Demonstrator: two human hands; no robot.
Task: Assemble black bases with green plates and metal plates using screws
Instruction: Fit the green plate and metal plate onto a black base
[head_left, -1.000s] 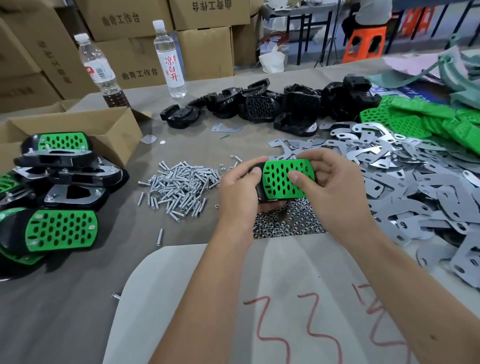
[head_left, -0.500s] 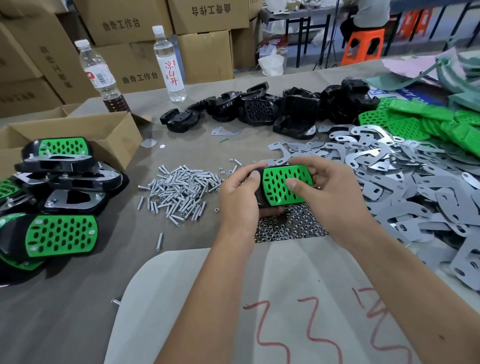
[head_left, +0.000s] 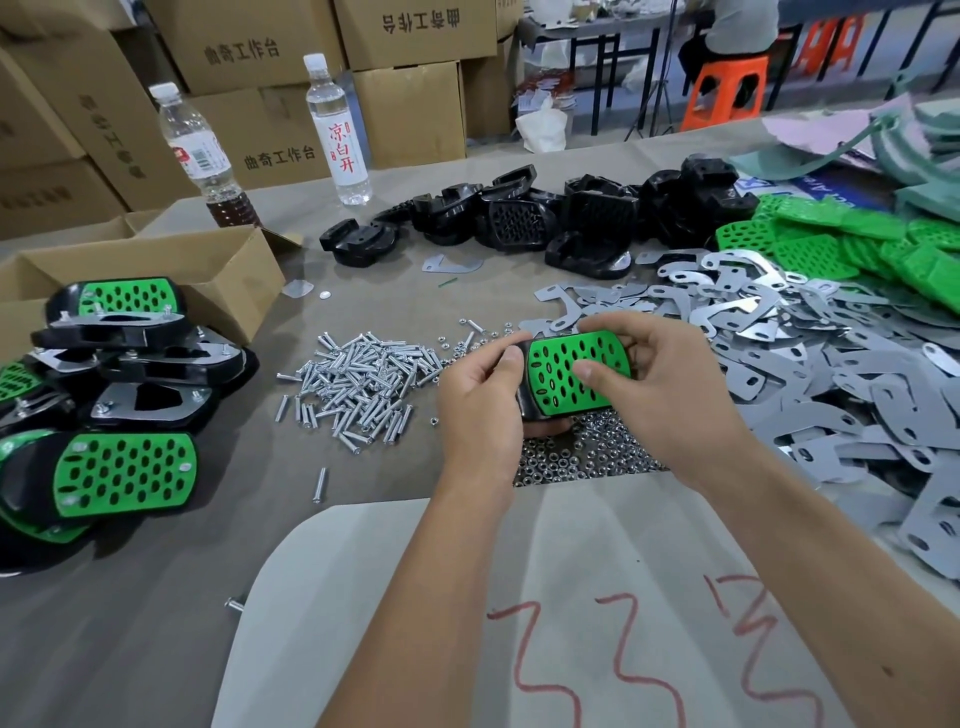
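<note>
**Inspector:** Both hands are holding one unit above the pile of nuts (head_left: 582, 457) at the middle of the bench (head_left: 156, 597). The left hand (head_left: 483, 410) is gripping the black base (head_left: 524, 400) at its left end, thumb curled onto the top edge. The right hand (head_left: 670, 395) is gripping the right end, thumb pressing on the green plate (head_left: 566, 371).

**Supervisor:** Is the plate seated?

**Inspector:** It is lying flat on the base, face up. Whether its screw holes are lining up, I cannot tell; the thumbs are covering the corners.

**Supervisor:** Advice for the step?

**Inspector:** In my judgement, the worker should be pressing the plate flush and squaring its edges to the base before reaching for a screw, keeping one hand clamped so nothing is shifting.

**Supervisor:** Supplies?

**Inspector:** Screws (head_left: 358, 384) are lying just left of the hands, metal plates (head_left: 810, 364) to the right, finished units (head_left: 124, 467) stacking at far left.
</note>
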